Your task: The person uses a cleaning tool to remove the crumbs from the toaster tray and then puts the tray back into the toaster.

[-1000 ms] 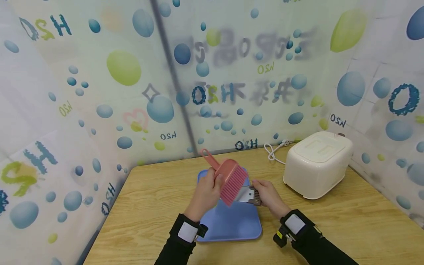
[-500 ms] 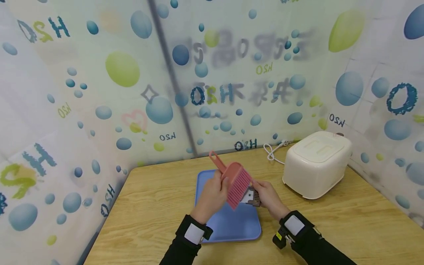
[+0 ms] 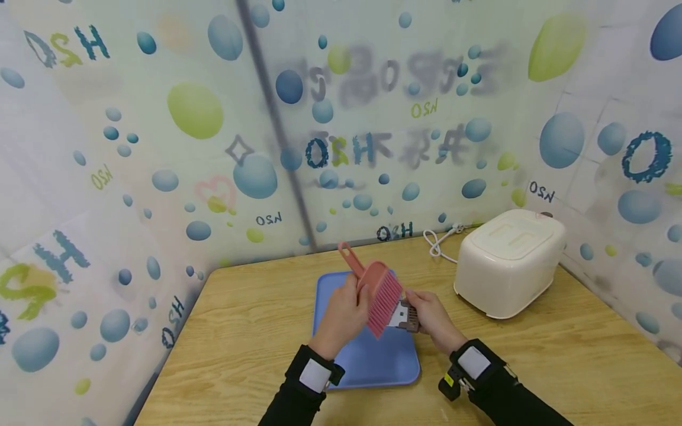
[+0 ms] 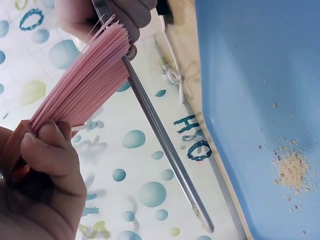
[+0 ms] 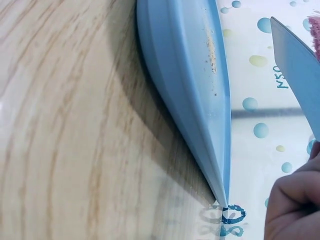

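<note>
My left hand (image 3: pixel 343 316) holds a pink hand brush (image 3: pixel 385 299) near the base of its handle, bristles slanting down to the right. In my right hand (image 3: pixel 434 319) is a thin metal crumb tray (image 3: pixel 399 315), gripped at its brown ribbed end. Bristle tips meet the metal close to the right-hand fingers in the left wrist view, and the brush covers part of the crumb tray in the head view. Both are above a blue tray (image 3: pixel 375 367). A small heap of tan crumbs (image 4: pixel 292 171) lies in the blue tray, with loose bits around it.
A cream toaster (image 3: pixel 508 266) stands at the right of the wooden table (image 3: pixel 240 331). Its white cord (image 3: pixel 438 245) lies coiled behind it. A bubble-patterned curtain (image 3: pixel 213 195) borders the table at the back and sides.
My left hand and the brush have moved rightward along the crumb tray, closer to my right hand, then shifted only slightly. The right hand stays almost in place.
</note>
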A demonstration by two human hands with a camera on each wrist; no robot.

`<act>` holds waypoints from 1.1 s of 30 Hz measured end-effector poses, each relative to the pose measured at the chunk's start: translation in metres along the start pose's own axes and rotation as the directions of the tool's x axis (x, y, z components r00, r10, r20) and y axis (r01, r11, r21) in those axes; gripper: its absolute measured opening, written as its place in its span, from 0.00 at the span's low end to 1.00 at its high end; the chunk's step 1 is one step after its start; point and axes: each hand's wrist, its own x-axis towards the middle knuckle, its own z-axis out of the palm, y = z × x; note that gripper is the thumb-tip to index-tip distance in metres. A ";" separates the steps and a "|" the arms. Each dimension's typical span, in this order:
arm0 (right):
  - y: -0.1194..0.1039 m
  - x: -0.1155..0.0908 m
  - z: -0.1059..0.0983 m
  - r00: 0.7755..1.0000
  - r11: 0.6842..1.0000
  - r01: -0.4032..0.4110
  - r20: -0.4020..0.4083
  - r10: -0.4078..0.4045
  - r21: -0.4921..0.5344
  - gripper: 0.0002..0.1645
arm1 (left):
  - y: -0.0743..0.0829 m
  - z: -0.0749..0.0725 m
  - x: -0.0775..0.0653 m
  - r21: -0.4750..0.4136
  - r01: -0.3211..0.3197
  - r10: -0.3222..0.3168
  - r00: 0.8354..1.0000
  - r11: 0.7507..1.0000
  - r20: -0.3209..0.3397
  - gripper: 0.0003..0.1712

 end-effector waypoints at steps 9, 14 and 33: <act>0.000 -0.001 0.003 1.000 1.000 0.016 0.009 -0.016 -0.007 0.29 | 0.000 0.000 0.000 -0.025 0.025 -0.025 0.999 0.999 -0.025 0.10; -0.001 -0.002 0.004 0.999 0.999 0.034 0.009 -0.034 0.004 0.28 | -0.002 -0.002 -0.001 -0.025 0.039 -0.040 0.998 0.999 -0.041 0.10; -0.002 -0.004 0.003 1.000 0.999 0.024 0.009 -0.024 0.024 0.30 | -0.011 -0.009 -0.004 -0.022 0.083 -0.085 0.993 0.996 -0.078 0.11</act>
